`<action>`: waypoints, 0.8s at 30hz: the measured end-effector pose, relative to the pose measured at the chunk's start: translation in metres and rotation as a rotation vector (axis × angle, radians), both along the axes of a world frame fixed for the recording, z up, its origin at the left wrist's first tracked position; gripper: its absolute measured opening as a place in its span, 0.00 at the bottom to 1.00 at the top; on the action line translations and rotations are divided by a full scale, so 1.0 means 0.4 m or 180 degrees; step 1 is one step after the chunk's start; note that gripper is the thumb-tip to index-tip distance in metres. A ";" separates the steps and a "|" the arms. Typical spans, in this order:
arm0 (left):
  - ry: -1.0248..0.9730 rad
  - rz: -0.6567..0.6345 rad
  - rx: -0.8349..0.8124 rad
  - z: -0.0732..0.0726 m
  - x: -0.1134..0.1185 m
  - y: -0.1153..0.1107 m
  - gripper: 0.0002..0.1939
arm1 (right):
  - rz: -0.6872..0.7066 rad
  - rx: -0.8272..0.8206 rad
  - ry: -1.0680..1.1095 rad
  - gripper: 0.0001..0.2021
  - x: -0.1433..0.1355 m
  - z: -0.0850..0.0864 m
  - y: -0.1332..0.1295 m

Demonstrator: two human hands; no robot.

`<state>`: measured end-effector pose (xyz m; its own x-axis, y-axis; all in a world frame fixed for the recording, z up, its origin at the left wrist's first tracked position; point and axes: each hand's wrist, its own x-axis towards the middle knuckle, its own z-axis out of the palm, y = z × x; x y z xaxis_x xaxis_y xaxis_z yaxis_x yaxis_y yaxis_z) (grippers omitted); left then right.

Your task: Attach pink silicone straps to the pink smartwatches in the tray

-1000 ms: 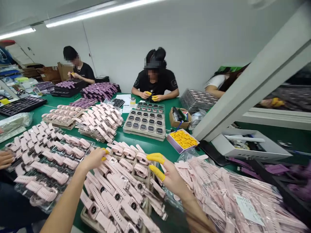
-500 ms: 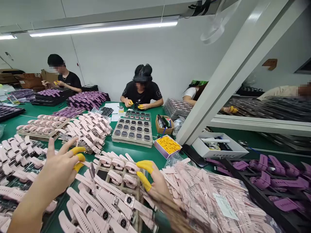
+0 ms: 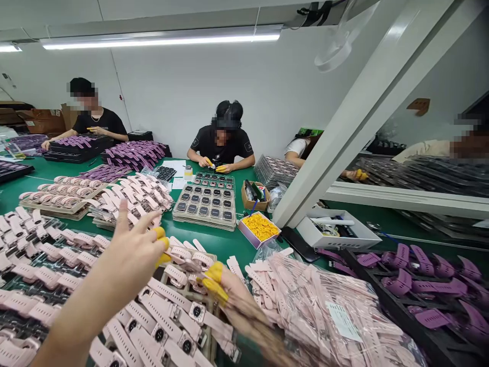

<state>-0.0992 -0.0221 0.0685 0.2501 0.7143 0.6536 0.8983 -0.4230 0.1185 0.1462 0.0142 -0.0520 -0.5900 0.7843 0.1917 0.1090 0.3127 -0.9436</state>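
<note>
My left hand (image 3: 133,255), with yellow finger cots on its pinching fingers, holds one end of a pink-strapped smartwatch (image 3: 190,266), which is smeared by motion. From the other side, the yellow-capped thumb and finger of my right hand (image 3: 225,285) close on the far end of it. Below both hands is a compartment tray (image 3: 186,289) with looped pink watches in its back cells. Pink smartwatches with straps laid out flat (image 3: 160,334) lie across the tray's front, some showing round black sensor backs.
Bagged pink straps (image 3: 305,300) heap up at right, beside a black tray of purple watches (image 3: 431,290). A box of yellow finger cots (image 3: 262,227) and a tray of watch faces (image 3: 205,204) stand ahead. Rows of pink watches (image 3: 49,275) fill the left. Co-workers sit opposite.
My left hand has moved right, bringing the watch over the tray. My right hand has shifted slightly left, and its spread fingers have closed on the watch's end.
</note>
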 end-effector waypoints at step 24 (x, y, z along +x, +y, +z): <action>-0.5090 -0.0114 -0.1428 -0.288 0.220 0.157 0.15 | -0.1129 -0.0366 0.1637 0.11 0.089 -0.025 0.069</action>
